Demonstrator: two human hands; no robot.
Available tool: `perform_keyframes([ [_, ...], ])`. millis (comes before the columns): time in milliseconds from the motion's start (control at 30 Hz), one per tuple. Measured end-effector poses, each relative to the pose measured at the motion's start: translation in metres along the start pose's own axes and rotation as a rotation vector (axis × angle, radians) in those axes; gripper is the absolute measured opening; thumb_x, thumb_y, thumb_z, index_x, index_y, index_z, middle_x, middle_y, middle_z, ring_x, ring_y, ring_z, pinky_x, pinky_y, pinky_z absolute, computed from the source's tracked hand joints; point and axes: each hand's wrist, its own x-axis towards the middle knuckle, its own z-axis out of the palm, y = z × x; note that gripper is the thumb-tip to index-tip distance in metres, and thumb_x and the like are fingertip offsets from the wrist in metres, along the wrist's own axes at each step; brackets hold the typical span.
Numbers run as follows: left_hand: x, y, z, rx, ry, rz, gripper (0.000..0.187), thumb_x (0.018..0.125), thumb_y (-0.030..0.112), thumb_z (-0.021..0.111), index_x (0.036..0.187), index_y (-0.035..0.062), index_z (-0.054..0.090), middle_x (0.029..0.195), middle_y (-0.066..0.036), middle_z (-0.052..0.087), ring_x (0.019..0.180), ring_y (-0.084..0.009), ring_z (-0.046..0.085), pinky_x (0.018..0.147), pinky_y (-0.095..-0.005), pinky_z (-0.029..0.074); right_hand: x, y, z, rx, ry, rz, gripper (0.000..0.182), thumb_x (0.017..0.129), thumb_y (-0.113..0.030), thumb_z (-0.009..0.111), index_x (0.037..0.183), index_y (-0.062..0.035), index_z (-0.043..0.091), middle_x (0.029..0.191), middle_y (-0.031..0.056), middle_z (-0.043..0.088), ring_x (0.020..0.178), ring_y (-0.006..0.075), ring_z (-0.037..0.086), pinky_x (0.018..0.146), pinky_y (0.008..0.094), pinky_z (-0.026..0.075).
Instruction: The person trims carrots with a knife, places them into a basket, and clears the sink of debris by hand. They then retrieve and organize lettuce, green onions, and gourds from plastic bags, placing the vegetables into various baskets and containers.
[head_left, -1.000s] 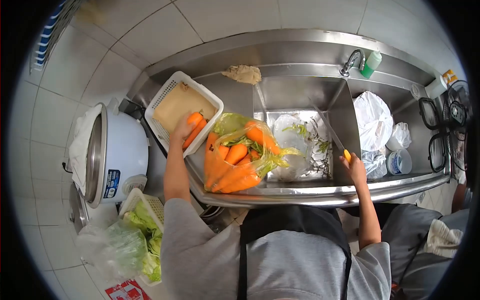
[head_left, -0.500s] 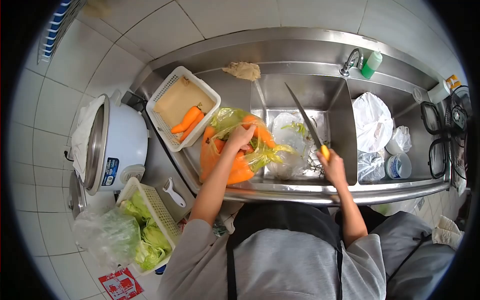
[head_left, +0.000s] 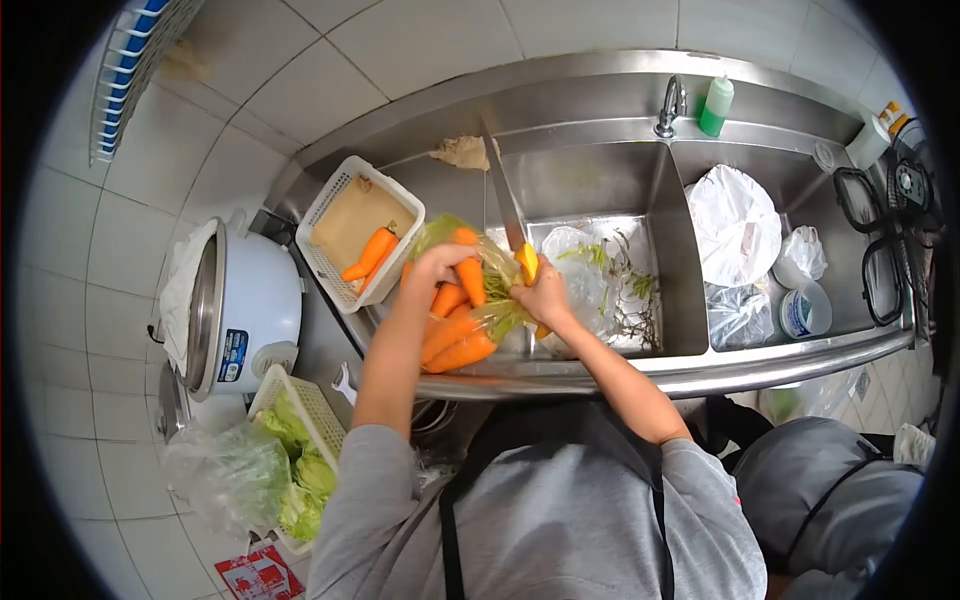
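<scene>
A yellowish see-through plastic bag (head_left: 505, 318) full of carrots (head_left: 462, 350) rests at the left side of the middle sink basin. My left hand (head_left: 436, 266) is closed at the bag's upper left rim, beside an upright carrot (head_left: 470, 281) with green stems; its fingertips are partly hidden. My right hand (head_left: 543, 297) grips the yellow handle of a long knife (head_left: 508, 205), blade pointing up and away from me. That hand also touches the bag's right edge. Two carrots (head_left: 372, 256) lie in a white plastic basket (head_left: 409, 200) to the left.
Carrot-top scraps (head_left: 637, 290) and clear plastic (head_left: 580, 270) lie in the middle basin. White bags (head_left: 735, 225) and a tub (head_left: 805, 312) fill the right basin. A large cooker (head_left: 262, 310) and a lettuce basket (head_left: 315, 415) stand left. Another person's grey-clothed leg (head_left: 840, 480) is close at right.
My right hand has moved left with the knife, from above the scraps to the bag's edge. My left hand has shifted from inside the bag to its left rim; the bag gapes wider.
</scene>
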Motion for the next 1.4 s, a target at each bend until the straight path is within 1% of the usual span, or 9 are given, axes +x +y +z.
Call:
perform_keyframes([
  [233,-0.094,-0.013,-0.043,0.130,-0.314,0.017,0.021,0.072,0.013,0.054,0.088,-0.0007,0.055,0.077,-0.010,0.058,0.066,-0.0167,0.058,0.057,-0.0279,0.049,0.015,0.009,-0.020,0.021,0.048,0.071,0.036,0.066,-0.012,0.066,0.094,0.0031,0.050,0.075,0.0233,0.060,0.074,0.0386,0.060,0.063,0.0413,0.047],
  [333,-0.165,-0.008,-0.029,0.009,-0.401,0.073,0.030,0.068,0.009,0.055,0.096,-0.0013,0.054,0.082,-0.010,0.058,0.071,-0.0166,0.058,0.066,-0.0268,0.048,0.000,0.002,-0.045,-0.082,0.021,0.020,0.038,0.068,-0.021,0.070,0.091,0.0028,0.052,0.071,0.0223,0.060,0.072,0.0380,0.061,0.061,0.0410,0.047],
  [400,-0.201,-0.001,-0.012,0.060,-0.344,0.323,0.053,0.070,0.011,0.059,0.119,0.0012,0.043,0.095,-0.011,0.057,0.075,-0.0170,0.057,0.071,-0.0263,0.047,-0.018,-0.003,-0.064,-0.136,0.065,-0.043,0.038,0.075,-0.031,0.067,0.089,0.0003,0.053,0.068,0.0212,0.060,0.067,0.0377,0.060,0.058,0.0411,0.046],
  [500,-0.189,0.005,0.032,0.244,-0.044,0.697,0.054,0.067,0.010,0.062,0.117,0.0004,0.045,0.097,-0.009,0.057,0.084,-0.0196,0.056,0.079,-0.0286,0.044,-0.050,-0.033,-0.091,-0.154,0.073,0.057,0.035,0.081,-0.036,0.059,0.092,-0.0028,0.054,0.066,0.0203,0.059,0.063,0.0381,0.059,0.055,0.0419,0.045],
  [700,-0.116,0.037,0.078,0.275,0.166,0.791,0.050,0.062,0.010,0.064,0.109,0.0027,0.048,0.095,-0.011,0.058,0.090,-0.0218,0.056,0.081,-0.0314,0.043,-0.076,-0.037,-0.117,-0.315,0.100,-0.028,0.034,0.086,-0.038,0.052,0.093,-0.0045,0.051,0.064,0.0201,0.059,0.060,0.0386,0.058,0.051,0.0445,0.044],
  [1000,-0.077,0.066,0.098,0.527,0.237,0.781,0.059,0.060,0.023,0.066,0.114,0.0117,0.043,0.091,-0.019,0.062,0.088,-0.0385,0.057,0.075,-0.0435,0.046,-0.086,-0.022,-0.132,-0.504,0.182,0.027,0.031,0.087,-0.035,0.052,0.089,-0.0040,0.050,0.061,0.0201,0.057,0.060,0.0387,0.057,0.051,0.0445,0.043],
  [1233,-0.072,0.066,0.110,0.536,0.304,0.739,0.055,0.060,0.019,0.066,0.110,0.0096,0.048,0.095,-0.017,0.060,0.090,-0.0339,0.058,0.076,-0.0399,0.045,-0.062,-0.010,-0.119,-0.597,0.188,0.097,0.036,0.087,-0.039,0.049,0.085,-0.0033,0.046,0.063,0.0209,0.059,0.060,0.0394,0.058,0.052,0.0472,0.046],
  [1333,-0.084,0.063,0.142,0.592,0.120,1.059,0.060,0.060,0.021,0.067,0.115,0.0107,0.046,0.097,-0.017,0.060,0.089,-0.0346,0.058,0.077,-0.0390,0.046,-0.019,0.061,-0.113,-0.803,-0.052,-0.051,0.041,0.088,-0.041,0.044,0.097,-0.0011,0.050,0.065,0.0230,0.059,0.063,0.0405,0.059,0.056,0.0491,0.047],
  [1400,-0.087,0.068,0.147,0.349,0.116,1.040,0.060,0.060,0.019,0.067,0.115,0.0099,0.046,0.097,-0.016,0.061,0.088,-0.0307,0.060,0.077,-0.0368,0.046,-0.036,0.049,-0.109,-0.683,0.186,-0.042,0.042,0.088,-0.040,0.044,0.100,-0.0005,0.051,0.067,0.0238,0.059,0.068,0.0405,0.059,0.059,0.0499,0.047],
])
